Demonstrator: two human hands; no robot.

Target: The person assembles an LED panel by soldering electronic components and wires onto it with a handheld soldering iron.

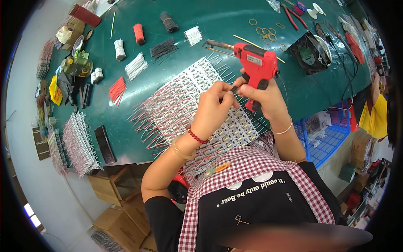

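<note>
Hands over LED strips (184, 101) | right hand (262, 96) gripping red soldering gun (257, 63) | left hand (216, 105) pinching wire end

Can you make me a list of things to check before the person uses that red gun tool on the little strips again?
1. Right hand grips the red soldering gun firmly: ok, fingers wrap its handle.
2. Left hand steadies the work: ok, its fingertips pinch something small beside the right hand; what exactly, cannot tell.
3. Gun's metal tip clear of fingers: ok, it points away to the left over the table.
4. Tip hot enough: cannot tell.
5. LED strips with red and white wires lie flat on the green table: ok, fanned out under the hands.
6. Spare wire bundles nearby: ok, just left of the strips.
</note>
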